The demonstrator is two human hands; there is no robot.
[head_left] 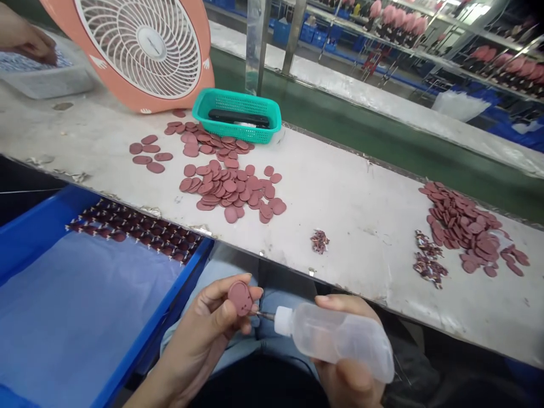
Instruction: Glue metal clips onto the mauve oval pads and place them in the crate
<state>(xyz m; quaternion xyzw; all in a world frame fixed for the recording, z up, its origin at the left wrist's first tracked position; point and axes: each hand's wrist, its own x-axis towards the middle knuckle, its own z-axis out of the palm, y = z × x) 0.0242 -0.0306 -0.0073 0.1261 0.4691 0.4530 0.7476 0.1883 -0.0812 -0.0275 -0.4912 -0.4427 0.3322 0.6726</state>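
Between the thumb and fingers of my left hand is a reddish-brown oval disc with small holes near its lower edge. My right hand is wrapped round a translucent squeeze bottle lying nearly level. Its white cap and thin metal nozzle point left, with the tip close to the disc's lower right edge; whether they touch I cannot tell. Beyond my hands, a heap of similar discs lies on the worktable. A small cluster of dark, shiny pieces sits near the table's front edge.
Another heap of discs and more shiny pieces lie at the right. A green basket holds a black object beside an orange fan. A blue bin at left contains rows of dark pieces. Another person's hand reaches into a tub.
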